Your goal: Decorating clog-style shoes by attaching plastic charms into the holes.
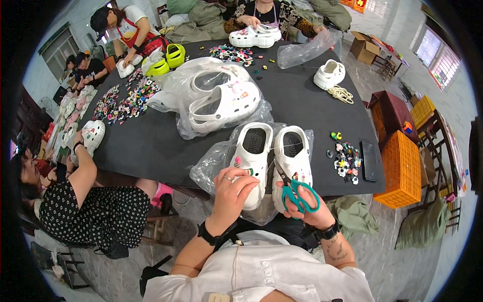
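Note:
A pair of white clogs lies in front of me on a clear plastic bag [206, 168] at the table's near edge, toes toward me. My left hand [230, 196] rests at the toe of the left clog [253, 163], its fingers bent together near the small charms on it; whatever they may pinch is hidden. My right hand [309, 206] is wrapped round teal-handled scissors [296, 195], whose dark blades lie over the right clog [294, 161]. A few charms show on that clog too. A thin pale string seems to run between the two clogs near their openings.
On the black table [322, 136], another bagged pair of white clogs [229, 103] sits beyond mine. Loose charms [347, 160] and a black phone [369, 161] lie at the right. White clogs [329, 74] with cord stand farther back. Orange crates [401, 171] flank the table; several people work around it.

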`<move>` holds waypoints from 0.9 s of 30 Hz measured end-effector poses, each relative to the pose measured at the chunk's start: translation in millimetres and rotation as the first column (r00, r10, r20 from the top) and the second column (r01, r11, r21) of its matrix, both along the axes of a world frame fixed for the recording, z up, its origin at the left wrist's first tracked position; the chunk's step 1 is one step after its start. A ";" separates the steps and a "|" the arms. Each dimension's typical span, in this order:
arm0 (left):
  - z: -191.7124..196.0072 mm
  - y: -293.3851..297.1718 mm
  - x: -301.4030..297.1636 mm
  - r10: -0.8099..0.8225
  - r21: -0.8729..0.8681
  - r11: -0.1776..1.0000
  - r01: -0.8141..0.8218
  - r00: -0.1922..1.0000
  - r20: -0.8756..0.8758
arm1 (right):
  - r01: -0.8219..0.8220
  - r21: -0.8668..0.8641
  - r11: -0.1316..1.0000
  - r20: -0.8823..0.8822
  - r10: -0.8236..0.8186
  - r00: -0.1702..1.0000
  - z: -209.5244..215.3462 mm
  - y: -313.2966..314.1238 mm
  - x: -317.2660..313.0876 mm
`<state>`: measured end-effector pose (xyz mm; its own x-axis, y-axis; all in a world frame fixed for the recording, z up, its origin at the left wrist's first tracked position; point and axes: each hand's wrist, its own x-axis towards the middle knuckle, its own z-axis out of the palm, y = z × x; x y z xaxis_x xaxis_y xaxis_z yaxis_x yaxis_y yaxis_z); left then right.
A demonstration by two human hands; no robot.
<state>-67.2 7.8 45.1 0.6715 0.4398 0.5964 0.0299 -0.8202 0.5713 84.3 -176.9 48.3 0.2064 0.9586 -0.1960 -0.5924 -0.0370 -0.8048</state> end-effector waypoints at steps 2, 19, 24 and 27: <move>-0.9 0.1 -1.0 -0.010 -0.031 0.999 0.010 1.000 -0.007 | 0.004 0.006 1.000 -0.035 -0.003 0.999 0.8 -0.4 -0.1; 1.7 90.5 -92.2 0.628 -0.584 0.763 -0.276 0.528 0.571 | 0.750 0.032 0.660 0.882 -0.371 0.289 -34.3 -39.3 65.5; 11.0 97.6 -110.6 0.631 -0.651 0.757 -0.055 0.319 0.707 | 0.737 0.217 0.640 0.972 -0.074 -0.222 -75.8 -45.7 94.7; 5.2 88.5 -98.6 0.622 -0.701 0.712 0.040 0.429 0.655 | 0.765 0.137 0.629 0.970 0.073 -0.234 -87.6 -38.4 94.5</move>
<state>-165.8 96.3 50.2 -0.2323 0.9256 0.2988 -0.5354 -0.3782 0.7552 178.8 -215.3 -39.2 0.8031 0.4659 0.3714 0.5926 -0.6894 -0.4165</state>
